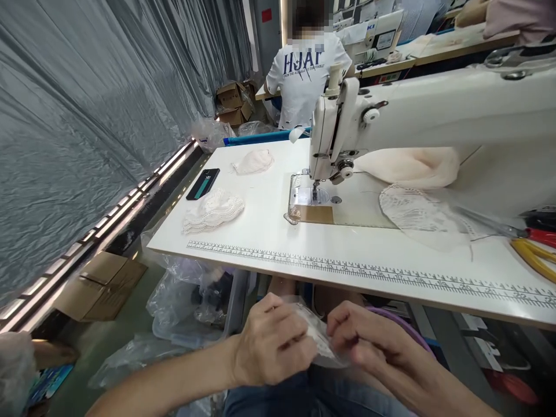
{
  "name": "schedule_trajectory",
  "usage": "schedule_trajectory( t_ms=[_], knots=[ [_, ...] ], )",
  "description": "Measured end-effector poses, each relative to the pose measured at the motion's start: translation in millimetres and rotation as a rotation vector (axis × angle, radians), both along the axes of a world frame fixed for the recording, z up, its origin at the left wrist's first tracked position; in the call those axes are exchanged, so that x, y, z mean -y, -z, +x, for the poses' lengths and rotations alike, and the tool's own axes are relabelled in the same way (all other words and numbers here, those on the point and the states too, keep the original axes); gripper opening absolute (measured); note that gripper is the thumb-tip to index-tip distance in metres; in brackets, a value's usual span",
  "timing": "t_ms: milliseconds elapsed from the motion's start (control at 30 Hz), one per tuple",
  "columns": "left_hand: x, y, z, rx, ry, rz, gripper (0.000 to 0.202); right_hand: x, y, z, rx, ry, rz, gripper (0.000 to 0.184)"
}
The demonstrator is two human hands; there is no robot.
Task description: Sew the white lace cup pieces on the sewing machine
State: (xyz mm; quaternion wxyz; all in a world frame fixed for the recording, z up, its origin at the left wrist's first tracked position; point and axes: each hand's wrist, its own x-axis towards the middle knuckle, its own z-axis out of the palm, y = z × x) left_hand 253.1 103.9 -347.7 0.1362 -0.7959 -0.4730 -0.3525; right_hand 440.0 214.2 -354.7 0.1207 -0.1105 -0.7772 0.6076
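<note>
One bunched lace piece (214,212) sits just beside a dark phone (202,184) on the white table (264,214). Below the front edge, the left hand (275,340) pinches a sheer whitish piece (319,335), the right hand (371,339) gripping its other side; scissors (521,250) lie far right.

The hands (275,341) partly cover the white fabric (319,334), its details blurred.

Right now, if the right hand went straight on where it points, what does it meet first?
Probably the sheer white piece right in front of it, then the left hand; depth is unclear.
</note>
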Motion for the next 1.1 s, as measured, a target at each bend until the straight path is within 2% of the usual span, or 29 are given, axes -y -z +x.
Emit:
schedule_trajectory(
  t_ms=[100, 200, 333, 400, 467, 500, 533, 567, 600, 633, 667, 733, 800, 867, 933, 1000, 1100],
  knots=[
    [1.0, 4.3, 0.5, -0.133, 0.025, 0.035, 0.02, 5.0, 13.0, -7.4, -0.045, 0.089, -0.01, 0.02],
    [1.0, 8.0, -0.5, -0.184, 0.032, 0.018, 0.019, 8.9, 22.4, -15.2, -0.051, 0.108, 0.058, 0.012],
    [0.4, 15.3, -1.7, -0.169, 0.077, -0.026, 0.016, 10.1, 25.8, -14.6, -0.071, 0.11, 0.184, 0.009],
    [-1.3, 17.2, -0.8, -0.094, 0.047, -0.082, 0.015, 8.8, 26.9, -10.7, -0.029, 0.12, 0.235, 0.013],
    [-4.8, 15.8, 0.6, 0.06, -0.045, -0.262, 0.018, 6.7, 29.8, -7.3, -0.004, 0.123, 0.312, 0.041],
    [-7.1, 14.0, 1.1, 0.17, -0.103, -0.406, 0.018, 5.6, 32.0, -6.5, 0.0, 0.131, 0.355, 0.054],
    [-9.5, 11.7, 1.2, 0.294, -0.147, -0.578, 0.016, 4.4, 34.4, -6.3, 0.006, 0.146, 0.388, 0.059],
    [-11.9, 9.3, 0.9, 0.431, -0.173, -0.768, 0.014, 2.9, 36.8, -6.8, 0.02, 0.166, 0.401, 0.054],
    [-14.0, 7.2, 0.1, 0.573, -0.184, -0.971, 0.015, 1.2, 38.8, -7.8, 0.046, 0.178, 0.383, 0.041],
    [-15.6, 5.7, -1.1, 0.713, -0.184, -1.158, 0.02, -0.9, 40.2, -9.0, 0.083, 0.169, 0.329, 0.025],
    [-16.6, 4.9, -2.5, 0.847, -0.174, -1.31, 0.027, -3.2, 40.9, -10.1, 0.122, 0.128, 0.244, 0.018],
    [-17.0, 5.4, -5.4, 1.081, -0.155, -1.483, 0.04, -7.8, 40.8, -11.0, 0.193, 0.021, 0.058, 0.029],
    [-16.1, 7.8, -7.4, 1.248, -0.15, -1.493, 0.044, -10.0, 39.8, -9.5, 0.222, 0.019, -0.011, 0.032],
    [-15.4, 9.7, -7.8, 1.333, -0.158, -1.461, 0.045, -8.4, 38.5, -6.5, 0.146, 0.13, 0.097, 0.023],
    [-16.1, 9.6, -6.7, 1.355, -0.168, -1.465, 0.047, -3.9, 36.6, -4.3, -0.009, 0.22, 0.287, 0.012],
    [-18.0, 7.2, -4.8, 1.358, -0.171, -1.488, 0.05, 1.2, 34.3, -4.8, -0.141, 0.241, 0.46, 0.013],
    [-20.8, 2.2, -2.1, 1.372, -0.172, -1.487, 0.053, 5.4, 31.8, -11.0, -0.208, 0.256, 0.661, 0.015]
  ],
)
